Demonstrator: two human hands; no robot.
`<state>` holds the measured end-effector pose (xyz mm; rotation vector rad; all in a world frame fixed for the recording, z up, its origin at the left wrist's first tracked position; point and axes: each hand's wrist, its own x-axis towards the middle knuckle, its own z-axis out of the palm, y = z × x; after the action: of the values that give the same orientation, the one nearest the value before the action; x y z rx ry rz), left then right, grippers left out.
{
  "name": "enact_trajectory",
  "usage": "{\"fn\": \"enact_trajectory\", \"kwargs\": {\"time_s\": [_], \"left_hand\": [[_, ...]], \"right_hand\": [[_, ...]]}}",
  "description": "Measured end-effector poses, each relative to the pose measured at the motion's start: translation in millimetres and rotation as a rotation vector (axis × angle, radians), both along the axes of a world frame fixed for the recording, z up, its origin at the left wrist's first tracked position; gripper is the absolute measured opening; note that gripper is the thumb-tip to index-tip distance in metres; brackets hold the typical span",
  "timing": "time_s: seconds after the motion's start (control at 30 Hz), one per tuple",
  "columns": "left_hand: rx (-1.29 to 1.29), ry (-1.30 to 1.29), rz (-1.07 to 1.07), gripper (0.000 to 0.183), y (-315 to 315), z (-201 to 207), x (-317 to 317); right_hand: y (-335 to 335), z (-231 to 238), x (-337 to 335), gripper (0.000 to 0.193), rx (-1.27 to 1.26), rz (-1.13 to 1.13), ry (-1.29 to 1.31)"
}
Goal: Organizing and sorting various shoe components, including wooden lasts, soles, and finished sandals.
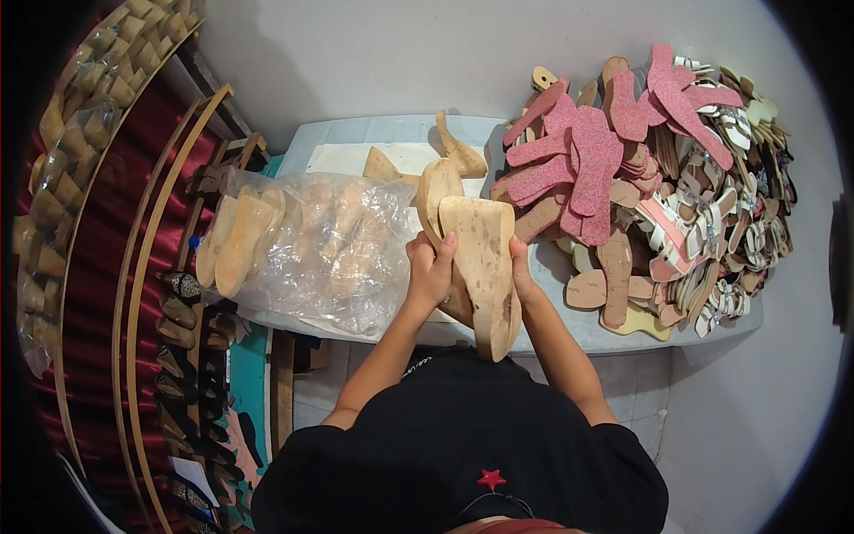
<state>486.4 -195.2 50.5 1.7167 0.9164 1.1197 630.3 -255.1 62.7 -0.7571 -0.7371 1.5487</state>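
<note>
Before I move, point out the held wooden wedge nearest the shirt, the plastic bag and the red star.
Wooden wedge [483,258]: head view, on its broad face.
Plastic bag [351,249]: head view, on its crinkled middle.
Red star [491,480]: head view, on its middle.

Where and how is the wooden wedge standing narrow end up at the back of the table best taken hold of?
Probably by its narrow upper end, from above: the wooden wedge broadens toward its base, while its slim tip rises free. The held wooden pieces appear just in front of it.
</note>
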Motion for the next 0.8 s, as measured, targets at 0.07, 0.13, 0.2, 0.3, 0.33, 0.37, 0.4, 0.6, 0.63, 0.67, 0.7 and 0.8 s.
{"fn": "enact_trajectory", "kwargs": {"time_s": [0.07, 0.13, 0.2, 0.3, 0.33, 0.37, 0.4, 0.6, 0.63, 0.67, 0.7, 0.8], "left_hand": [[-0.139, -0.214, -0.023, 0.044, -11.5, 6.7, 14.0], [-0.281, -0.427, -0.045, 0.042, -15.3, 8.2, 21.0], [-0.322, -0.421, -0.020, 0.040, -12.9, 0.7, 21.7], [-0.308, -0.375, -0.038, 0.042, -11.3, -4.6, 25.7], [-0.309, -0.375, -0.035, 0.042, -11.2, -5.1, 27.7], [-0.293, -0.350, 0.003, 0.044, -11.1, -4.7, 30.6], [-0.277, -0.325, 0.044, 0.046, -10.4, -4.4, 32.4], [-0.106, 0.208, 0.060, 0.060, -5.6, 0.3, 17.5], [0.031, 0.397, 0.161, 0.064, -13.8, 17.2, 14.2], [0.060, 0.418, 0.179, 0.070, -18.6, 30.3, 6.4], [0.055, 0.418, 0.197, 0.070, -25.1, 46.5, -0.7], [0.112, 0.706, 0.441, 0.083, -36.7, 68.2, -20.2]], "right_hand": [[-2.5, -1.8, 0.3, 0.078, 0.032, -0.012, -0.053], [-5.9, -10.5, 4.4, 0.083, 0.064, 0.046, -0.008], [-11.0, -13.0, 8.4, 0.086, 0.049, 0.083, -0.038], [-9.0, -11.0, 15.2, 0.089, -0.001, 0.146, -0.062], [-7.0, -9.8, 17.1, 0.089, -0.036, 0.170, -0.057], [-5.7, -9.1, 17.7, 0.089, -0.036, 0.174, -0.057], [-4.2, -8.7, 17.4, 0.087, -0.059, 0.144, -0.032], [14.1, -25.2, 28.2, 0.079, -0.077, 0.067, 0.098], [18.4, -31.0, 30.9, 0.078, -0.069, 0.029, 0.138], [20.1, -32.5, 32.9, 0.077, -0.088, 0.016, 0.153], [22.1, -33.5, 35.9, 0.077, -0.090, 0.035, 0.151], [28.5, -39.5, 50.0, 0.077, -0.176, 0.037, 0.160]]}}
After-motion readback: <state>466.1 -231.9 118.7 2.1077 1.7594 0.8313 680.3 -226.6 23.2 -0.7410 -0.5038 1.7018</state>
